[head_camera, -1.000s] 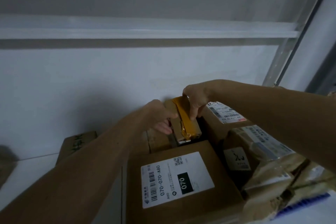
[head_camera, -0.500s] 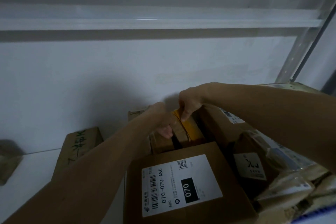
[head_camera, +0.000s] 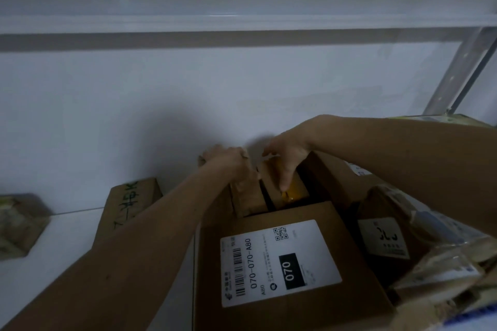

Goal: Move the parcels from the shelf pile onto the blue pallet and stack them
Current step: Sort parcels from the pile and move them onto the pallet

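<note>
White shelf [head_camera: 53, 226] against a pale wall [head_camera: 188, 94], dim light, metal upright [head_camera: 454, 72] at the right and a shelf beam [head_camera: 242, 19] overhead. Parcel pile sat on the shelf, right of centre.

Left hand [head_camera: 231, 161] was at the back of the pile, fingers curled over the top edge of a small brown box [head_camera: 247, 196], gripping it. Right hand [head_camera: 285, 158] was just beside it, fingers bent downward, fingertips on a small parcel wrapped in yellow tape [head_camera: 293, 191]; looked like a pinch on its top edge, thumb side blurred. Both forearms reached in from the bottom of the view, right one crossing above the pile.

Yellow-taped parcel stood tilted in a gap between the small brown box and a bigger carton [head_camera: 330, 177] on its right. In front of both: large cardboard box [head_camera: 290, 271] with a white shipping label reading 070-070-A80 and a black "070" block. Right of that, a dark-wrapped parcel with a small white label [head_camera: 384, 239], touching the big box, and a clear-film bag parcel [head_camera: 441, 258] leaning on the pile's right edge.

Left of the pile, apart from it: flat brown box with green handwriting [head_camera: 129, 201], partly hidden by the left forearm. Further left, near the frame edge, a small pale-taped parcel [head_camera: 18, 223] on its own.

Pallet not in view.
</note>
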A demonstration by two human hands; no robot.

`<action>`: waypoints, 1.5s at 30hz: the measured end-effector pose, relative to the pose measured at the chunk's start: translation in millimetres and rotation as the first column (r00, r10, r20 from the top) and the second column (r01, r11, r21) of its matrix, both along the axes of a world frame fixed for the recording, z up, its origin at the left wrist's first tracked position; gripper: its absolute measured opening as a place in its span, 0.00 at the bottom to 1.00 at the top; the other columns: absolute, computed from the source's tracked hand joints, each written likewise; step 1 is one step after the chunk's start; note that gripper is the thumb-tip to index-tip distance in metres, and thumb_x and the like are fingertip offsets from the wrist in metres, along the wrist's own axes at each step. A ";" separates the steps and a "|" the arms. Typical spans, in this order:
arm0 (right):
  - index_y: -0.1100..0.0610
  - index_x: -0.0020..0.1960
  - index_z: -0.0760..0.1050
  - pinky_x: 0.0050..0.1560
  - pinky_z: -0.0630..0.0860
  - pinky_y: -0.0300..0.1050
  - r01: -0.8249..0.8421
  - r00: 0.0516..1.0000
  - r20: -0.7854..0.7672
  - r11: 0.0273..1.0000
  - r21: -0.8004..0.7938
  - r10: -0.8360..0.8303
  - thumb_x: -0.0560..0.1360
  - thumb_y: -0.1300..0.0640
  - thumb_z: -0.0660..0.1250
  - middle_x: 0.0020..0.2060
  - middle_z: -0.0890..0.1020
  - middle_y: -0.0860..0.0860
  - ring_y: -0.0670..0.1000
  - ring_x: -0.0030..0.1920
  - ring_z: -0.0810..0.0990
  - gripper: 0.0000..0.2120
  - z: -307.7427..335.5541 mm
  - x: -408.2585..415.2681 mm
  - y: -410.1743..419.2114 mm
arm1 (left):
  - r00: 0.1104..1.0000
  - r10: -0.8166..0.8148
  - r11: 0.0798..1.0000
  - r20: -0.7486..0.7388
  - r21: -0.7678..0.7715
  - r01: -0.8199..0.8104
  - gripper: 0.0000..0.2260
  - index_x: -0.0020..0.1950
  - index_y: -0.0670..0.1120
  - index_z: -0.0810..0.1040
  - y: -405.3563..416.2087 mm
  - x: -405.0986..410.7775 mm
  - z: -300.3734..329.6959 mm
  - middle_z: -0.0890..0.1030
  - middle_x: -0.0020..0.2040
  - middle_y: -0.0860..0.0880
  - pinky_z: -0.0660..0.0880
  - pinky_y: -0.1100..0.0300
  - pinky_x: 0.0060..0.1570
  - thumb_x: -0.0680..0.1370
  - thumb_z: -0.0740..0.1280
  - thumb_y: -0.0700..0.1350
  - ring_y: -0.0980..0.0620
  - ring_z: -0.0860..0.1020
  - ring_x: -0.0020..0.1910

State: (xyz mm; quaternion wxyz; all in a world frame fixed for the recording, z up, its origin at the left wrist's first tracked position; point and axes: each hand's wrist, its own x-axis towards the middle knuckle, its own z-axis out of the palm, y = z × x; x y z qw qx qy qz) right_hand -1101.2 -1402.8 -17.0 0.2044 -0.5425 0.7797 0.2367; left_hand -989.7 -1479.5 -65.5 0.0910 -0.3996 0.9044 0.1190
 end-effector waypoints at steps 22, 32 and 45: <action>0.60 0.75 0.58 0.67 0.66 0.49 -0.088 0.986 -0.158 0.977 -0.193 0.057 0.70 0.44 0.72 0.71 0.67 0.54 0.56 0.70 0.67 0.42 53.0 58.2 1.5 | 0.963 -0.066 0.996 -0.262 -0.072 0.049 0.23 0.68 0.46 0.72 -4.1 46.4 30.7 0.76 0.64 0.48 0.68 0.59 0.51 0.76 0.69 0.54 0.49 0.75 0.61; 0.52 0.75 0.58 0.69 0.65 0.48 -0.268 0.960 -0.149 0.927 -0.261 0.236 0.73 0.40 0.67 0.71 0.67 0.50 0.52 0.70 0.66 0.37 55.8 193.2 -23.4 | 0.995 -0.057 0.993 -0.077 -0.109 0.048 0.19 0.63 0.44 0.75 -12.7 201.1 21.1 0.78 0.58 0.48 0.74 0.55 0.51 0.77 0.66 0.53 0.48 0.77 0.54; 0.51 0.77 0.54 0.71 0.58 0.45 -0.265 0.942 0.126 0.918 -0.297 0.313 0.76 0.42 0.63 0.75 0.60 0.49 0.51 0.74 0.60 0.34 -30.4 406.4 -101.7 | 0.989 0.121 0.993 -0.091 0.016 -0.120 0.24 0.72 0.47 0.67 -68.1 428.8 -17.4 0.68 0.71 0.48 0.69 0.54 0.65 0.78 0.65 0.54 0.48 0.70 0.68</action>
